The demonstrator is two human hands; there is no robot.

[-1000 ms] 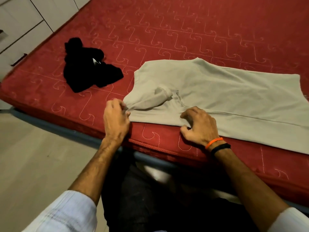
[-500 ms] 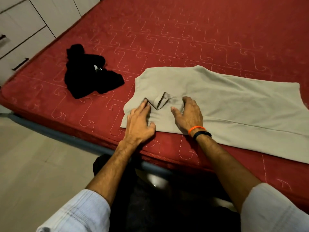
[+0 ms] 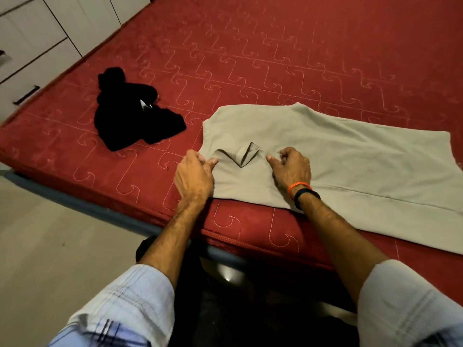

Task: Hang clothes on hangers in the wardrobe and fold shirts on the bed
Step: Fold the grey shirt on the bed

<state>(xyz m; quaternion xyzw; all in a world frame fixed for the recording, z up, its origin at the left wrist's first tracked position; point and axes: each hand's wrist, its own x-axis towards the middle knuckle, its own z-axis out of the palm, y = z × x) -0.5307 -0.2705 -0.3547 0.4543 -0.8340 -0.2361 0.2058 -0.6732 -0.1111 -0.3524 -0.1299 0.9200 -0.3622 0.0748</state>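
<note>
Head camera, looking down over a red quilted bed (image 3: 275, 46): a person leans in over a beige collared shirt (image 3: 338, 156) spread flat along the mattress's near edge, right of centre in the frame, its collar end toward the left. The left hand (image 3: 194, 175) has thumb and fingers curled at the shirt's left edge beside the collar (image 3: 246, 156), apparently pinching the cloth, while the right hand (image 3: 292, 169) pinches a small fold of fabric just right of the collar. An orange band and a black band (image 3: 303, 192) circle the right wrist. A crumpled black garment (image 3: 132, 121) lies apart in the left of the frame, with white wardrobe drawers (image 3: 32, 46) at upper left.

The shirt looks light, soft and limp, so it will likely sag and wrinkle wherever it is lifted unsupported. Holding it at both shoulder seams, either side of the collar, should keep the fold line straight; the collar itself appears slightly stiffer and would best be flattened before folding.
</note>
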